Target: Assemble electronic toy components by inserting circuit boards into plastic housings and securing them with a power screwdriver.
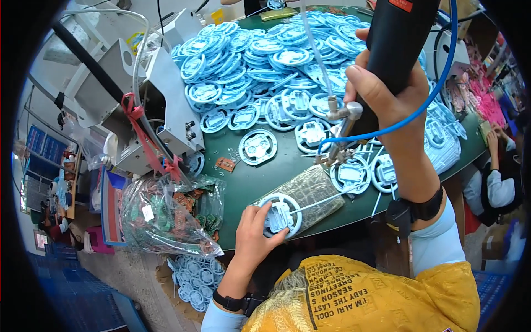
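Observation:
My left hand (255,232) grips a round light-blue plastic part (281,217) by its rim, thumb on the near side and fingers on the far side. The part rests on a worn, tape-wrapped pad (310,191) at the table's near edge. A thin pale rod (323,200) reaches from the part toward the right. My right hand (390,91) is wrapped round the black body of a power screwdriver (401,41). Its metal nozzle end (334,152) hangs above the far end of the pad, apart from the held part. A blue hose (387,131) curves from the nozzle.
A large pile of light-blue parts (276,52) covers the green table (243,191). A grey metal machine (171,105) stands at left, beside a clear bag of circuit boards (166,216). A small orange board (225,164) lies nearby. More parts (196,279) sit below the table. Another person (495,182) sits at right.

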The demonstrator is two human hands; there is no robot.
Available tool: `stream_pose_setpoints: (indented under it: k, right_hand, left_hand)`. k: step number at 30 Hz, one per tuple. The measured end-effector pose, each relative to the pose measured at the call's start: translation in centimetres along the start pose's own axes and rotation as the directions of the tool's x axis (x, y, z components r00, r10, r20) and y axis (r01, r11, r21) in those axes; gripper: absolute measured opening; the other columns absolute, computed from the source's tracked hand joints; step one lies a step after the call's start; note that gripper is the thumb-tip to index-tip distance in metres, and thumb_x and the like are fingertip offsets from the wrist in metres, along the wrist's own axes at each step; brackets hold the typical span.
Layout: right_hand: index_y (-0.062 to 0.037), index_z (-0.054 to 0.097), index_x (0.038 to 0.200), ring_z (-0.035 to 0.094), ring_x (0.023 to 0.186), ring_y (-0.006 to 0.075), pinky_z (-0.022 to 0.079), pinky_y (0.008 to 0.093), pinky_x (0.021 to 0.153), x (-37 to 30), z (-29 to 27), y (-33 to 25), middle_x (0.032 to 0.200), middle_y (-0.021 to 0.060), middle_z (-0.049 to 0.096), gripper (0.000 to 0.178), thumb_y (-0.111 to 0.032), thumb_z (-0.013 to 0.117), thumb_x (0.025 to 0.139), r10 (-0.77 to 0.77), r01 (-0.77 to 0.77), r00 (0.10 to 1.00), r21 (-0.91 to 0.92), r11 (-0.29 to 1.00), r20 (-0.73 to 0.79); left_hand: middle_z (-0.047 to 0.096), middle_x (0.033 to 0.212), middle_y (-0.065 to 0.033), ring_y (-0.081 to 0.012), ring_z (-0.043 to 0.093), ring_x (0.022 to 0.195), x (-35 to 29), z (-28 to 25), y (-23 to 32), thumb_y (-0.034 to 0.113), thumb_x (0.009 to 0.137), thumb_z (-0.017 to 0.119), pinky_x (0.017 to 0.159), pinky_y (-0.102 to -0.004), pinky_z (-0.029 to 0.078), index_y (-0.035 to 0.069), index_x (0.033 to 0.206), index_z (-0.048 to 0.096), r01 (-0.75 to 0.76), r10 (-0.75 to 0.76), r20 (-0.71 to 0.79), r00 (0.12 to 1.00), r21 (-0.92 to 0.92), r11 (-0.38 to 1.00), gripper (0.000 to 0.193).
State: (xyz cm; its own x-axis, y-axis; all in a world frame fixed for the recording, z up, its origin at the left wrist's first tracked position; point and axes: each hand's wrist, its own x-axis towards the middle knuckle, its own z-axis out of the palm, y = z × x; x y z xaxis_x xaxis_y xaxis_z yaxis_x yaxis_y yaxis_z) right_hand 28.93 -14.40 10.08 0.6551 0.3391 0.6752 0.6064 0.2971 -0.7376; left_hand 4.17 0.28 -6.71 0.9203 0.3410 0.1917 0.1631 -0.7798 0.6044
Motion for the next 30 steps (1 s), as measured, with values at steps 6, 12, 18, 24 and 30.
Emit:
stream_pose_setpoints:
  k: [6, 12, 18, 24, 30]
  right_hand:
    - [0.0086, 0.051, 0.126, 0.063, 0.063, 0.0135, 0.051, 0.0258, 0.06, -1.3, 1.7, -1.4, 0.075, 0.0045, 0.059, 0.045, 0.001, 0.066, 0.085, 0.076, -0.081, 0.996, 0.095, 0.992, 0.05]
    - [0.0064, 0.05, 0.129, 0.063, 0.064, 0.0124, 0.053, 0.0256, 0.061, -3.2, 2.9, -0.4, 0.074, 0.0048, 0.059, 0.049, 0.005, 0.066, 0.084, 0.09, -0.104, 0.991, 0.144, 0.984, 0.104]
    - [0.0051, 0.049, 0.131, 0.063, 0.064, 0.0122, 0.053, 0.0257, 0.06, -3.6, 3.1, 0.3, 0.076, 0.0056, 0.06, 0.05, 0.006, 0.066, 0.083, 0.079, -0.093, 0.989, 0.107, 0.99, 0.126]
    - [0.0054, 0.048, 0.131, 0.064, 0.063, 0.014, 0.053, 0.0269, 0.06, -3.6, 2.9, 0.0, 0.076, 0.0057, 0.059, 0.051, 0.004, 0.064, 0.083, 0.084, -0.092, 0.993, 0.099, 0.991, 0.078]
    - [0.0053, 0.046, 0.133, 0.064, 0.065, 0.0152, 0.053, 0.028, 0.062, -4.3, 3.0, 0.0, 0.078, 0.0068, 0.058, 0.053, 0.006, 0.064, 0.083, 0.112, -0.129, 0.984, 0.124, 0.984, 0.136]
  left_hand:
    - [0.053, 0.127, -0.0153, -0.0335, 0.047, 0.123, 1.6, 1.4, 1.8, 0.028, 0.067, 0.086, 0.1, -0.0521, 0.036, 0.005, 0.125, 0.06, -0.197, 0.197, 0.017, 0.98, 0.196, 0.961, 0.068]
    - [0.046, 0.139, -0.0187, -0.0361, 0.037, 0.137, 1.7, 3.7, 2.2, 0.028, 0.073, 0.083, 0.104, -0.0673, 0.027, 0.007, 0.132, 0.054, -0.199, 0.149, 0.218, 0.964, 0.228, 0.953, 0.069]
    - [0.047, 0.139, -0.0199, -0.0381, 0.036, 0.138, 2.5, 3.5, 3.3, 0.024, 0.074, 0.082, 0.103, -0.0721, 0.028, 0.01, 0.133, 0.055, -0.152, 0.093, 0.287, 0.953, 0.191, 0.97, 0.067]
    - [0.05, 0.139, -0.0153, -0.0421, 0.033, 0.14, 2.0, 3.7, 3.2, 0.022, 0.077, 0.08, 0.104, -0.0733, 0.027, 0.013, 0.135, 0.056, -0.165, 0.1, 0.301, 0.948, 0.197, 0.966, 0.064]
    - [0.058, 0.133, -0.0089, -0.0414, 0.034, 0.14, 1.9, 3.6, 3.1, 0.021, 0.08, 0.077, 0.102, -0.0754, 0.026, 0.02, 0.131, 0.061, -0.203, 0.14, 0.308, 0.941, 0.182, 0.962, 0.053]
